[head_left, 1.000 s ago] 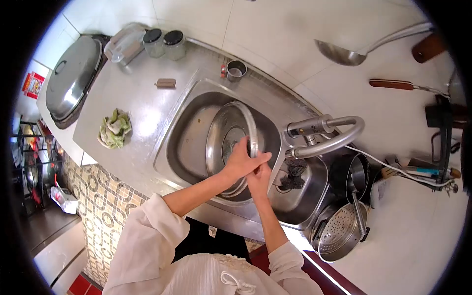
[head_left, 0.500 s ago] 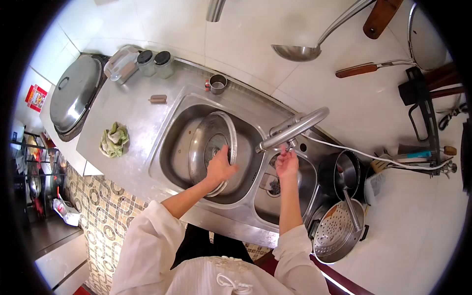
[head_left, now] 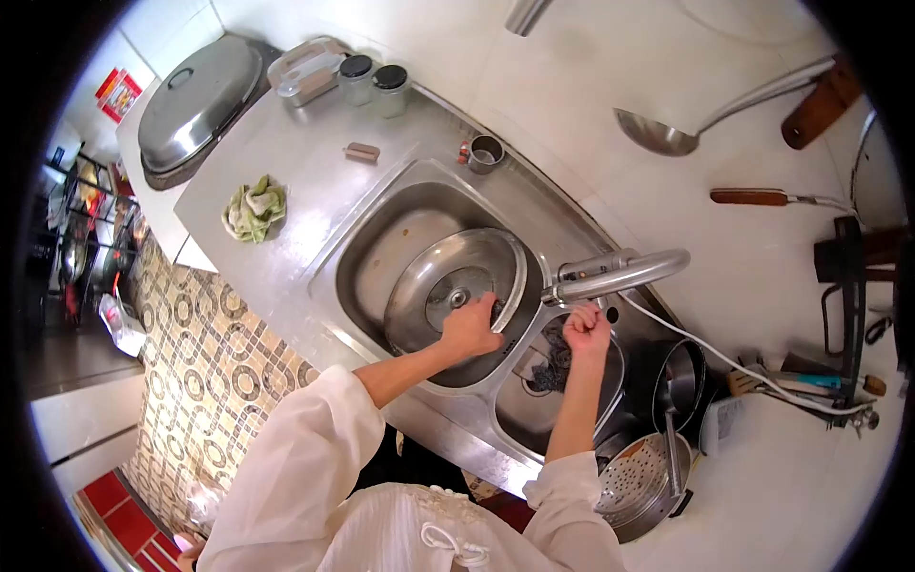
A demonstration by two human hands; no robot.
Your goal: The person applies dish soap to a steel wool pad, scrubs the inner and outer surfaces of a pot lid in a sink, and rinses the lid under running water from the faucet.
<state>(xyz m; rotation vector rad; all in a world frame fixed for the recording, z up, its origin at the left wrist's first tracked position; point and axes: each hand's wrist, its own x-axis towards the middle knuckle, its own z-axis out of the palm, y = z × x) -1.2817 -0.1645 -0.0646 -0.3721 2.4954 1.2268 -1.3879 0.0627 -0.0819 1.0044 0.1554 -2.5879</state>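
Note:
A large steel pot lid (head_left: pixel 456 286) lies tilted in the main sink basin (head_left: pixel 381 250), inner side up. My left hand (head_left: pixel 471 328) grips its near rim with curled fingers. My right hand (head_left: pixel 587 329) is raised under the curved steel faucet (head_left: pixel 620 275), fingers closed around the faucet's base or handle. Below that hand, the small side basin (head_left: pixel 543 400) holds a dark scrubber (head_left: pixel 553 367).
On the steel counter lie a green cloth (head_left: pixel 253 208), a small brown block (head_left: pixel 361 152), a steel cup (head_left: pixel 485 153), two dark-lidded jars (head_left: pixel 374 84) and a big covered wok (head_left: pixel 198 103). Pots and a perforated steamer (head_left: pixel 637 486) stand right of the sink. A ladle (head_left: pixel 667 133) hangs on the wall.
My left hand has let the lid tip down flatter into the basin, still holding its rim. My right hand rose from the side basin to the faucet. The view swung left.

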